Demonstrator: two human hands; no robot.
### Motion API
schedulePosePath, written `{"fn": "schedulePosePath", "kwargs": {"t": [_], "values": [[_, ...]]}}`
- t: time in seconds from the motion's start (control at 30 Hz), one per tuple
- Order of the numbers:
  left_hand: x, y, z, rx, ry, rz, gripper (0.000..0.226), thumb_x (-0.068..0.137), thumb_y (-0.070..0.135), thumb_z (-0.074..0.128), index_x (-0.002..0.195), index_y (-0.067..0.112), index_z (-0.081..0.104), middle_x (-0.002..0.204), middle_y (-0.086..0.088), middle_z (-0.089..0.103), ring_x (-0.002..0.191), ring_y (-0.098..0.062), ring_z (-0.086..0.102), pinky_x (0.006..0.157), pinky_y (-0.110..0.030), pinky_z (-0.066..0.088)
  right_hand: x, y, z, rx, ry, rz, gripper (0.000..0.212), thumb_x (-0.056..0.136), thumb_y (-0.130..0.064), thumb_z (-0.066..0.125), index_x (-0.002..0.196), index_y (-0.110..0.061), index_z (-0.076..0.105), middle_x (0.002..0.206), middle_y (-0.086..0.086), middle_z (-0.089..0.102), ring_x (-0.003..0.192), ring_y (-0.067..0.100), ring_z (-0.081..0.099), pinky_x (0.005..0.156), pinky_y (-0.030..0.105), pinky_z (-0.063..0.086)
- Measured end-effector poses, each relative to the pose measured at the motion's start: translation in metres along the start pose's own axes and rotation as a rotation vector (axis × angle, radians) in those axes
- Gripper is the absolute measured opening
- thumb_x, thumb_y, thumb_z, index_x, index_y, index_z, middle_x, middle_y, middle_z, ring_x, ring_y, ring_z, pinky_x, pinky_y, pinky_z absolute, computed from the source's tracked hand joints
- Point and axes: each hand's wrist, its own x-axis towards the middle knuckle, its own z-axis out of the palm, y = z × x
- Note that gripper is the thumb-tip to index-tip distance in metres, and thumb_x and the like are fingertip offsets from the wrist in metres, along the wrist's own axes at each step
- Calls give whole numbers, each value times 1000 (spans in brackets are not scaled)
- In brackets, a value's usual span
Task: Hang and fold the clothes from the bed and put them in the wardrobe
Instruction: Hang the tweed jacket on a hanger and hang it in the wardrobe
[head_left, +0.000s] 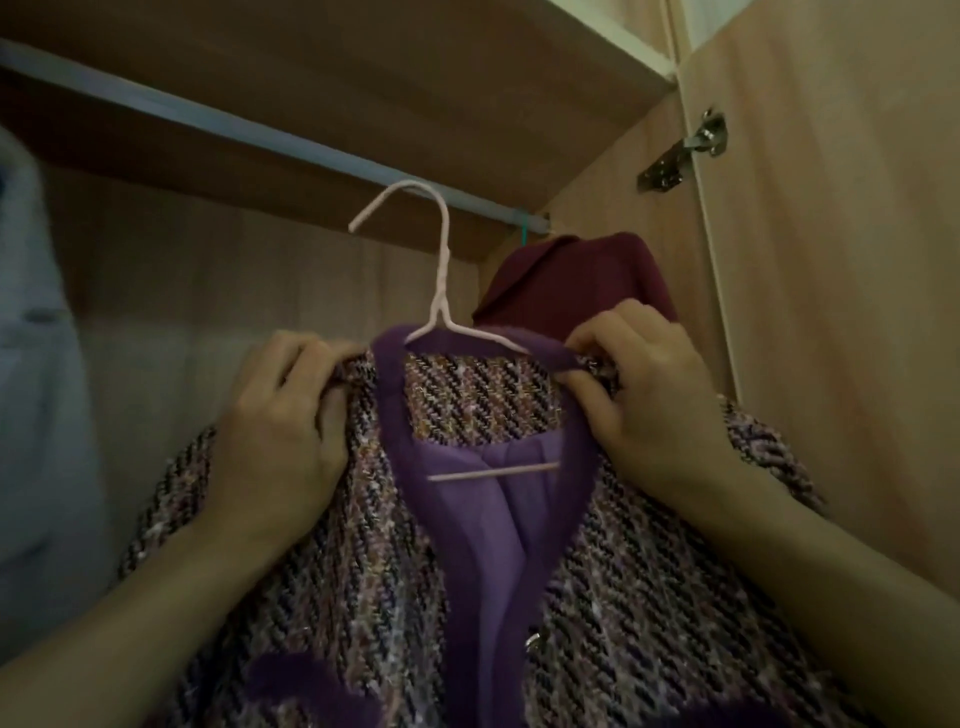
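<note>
A purple tweed jacket (395, 597) with purple trim and lilac lining hangs on a pale pink hanger (441, 270), held up inside the wardrobe. The hanger's hook sits just in front of and below the metal rail (249, 132); whether it touches the rail I cannot tell. My left hand (283, 415) grips the jacket's left shoulder. My right hand (644, 395) pinches the right side of the collar and shoulder. The hanger's crossbar shows through the open neck.
A maroon garment (576, 283) hangs on a green hanger at the rail's right end, close behind the jacket. A pale blue garment (36, 364) hangs at the far left. The wardrobe's side wall carries a metal hinge (685, 150); a shelf lies above the rail.
</note>
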Motion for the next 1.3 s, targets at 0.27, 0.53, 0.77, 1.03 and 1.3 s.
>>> {"fn": "schedulePosePath", "kwargs": {"t": [0.27, 0.53, 0.77, 1.03, 1.3], "values": [[67, -25, 64, 58, 78, -1, 28, 84, -8, 61, 107, 7, 60, 104, -12, 55, 96, -31, 53, 79, -40, 42, 70, 46, 27, -45, 19, -90, 19, 81, -14, 70, 88, -16, 53, 90, 2, 51, 83, 23, 50, 66, 38, 45], [84, -53, 143, -4, 126, 40, 24, 87, -3, 58, 106, 11, 60, 103, -6, 55, 95, -27, 53, 74, -43, 46, 81, 91, 67, -159, -23, -88, 19, 83, -17, 70, 90, -18, 52, 91, 0, 52, 82, 21, 51, 66, 42, 49], [132, -81, 209, -64, 188, 14, 22, 87, -2, 58, 103, 14, 59, 102, -4, 56, 92, -25, 54, 70, -44, 48, 135, 117, 88, -227, -59, -138, 25, 82, -14, 66, 96, -23, 47, 96, 0, 53, 87, 23, 50, 72, 44, 48], [197, -111, 275, -43, 191, 126, 9, 86, 5, 52, 92, 8, 57, 91, -10, 54, 80, -33, 52, 64, -53, 47, 185, 144, 103, -401, -96, -127, 17, 89, -15, 59, 97, -23, 46, 97, 1, 49, 88, 24, 51, 69, 44, 50], [179, -123, 329, -47, 119, 70, 23, 90, 25, 37, 100, 14, 55, 96, -7, 52, 79, -32, 54, 61, -47, 48, 181, 158, 132, -423, -215, -82, 17, 91, -18, 51, 92, -26, 36, 97, 5, 52, 85, 29, 54, 69, 42, 49]]}}
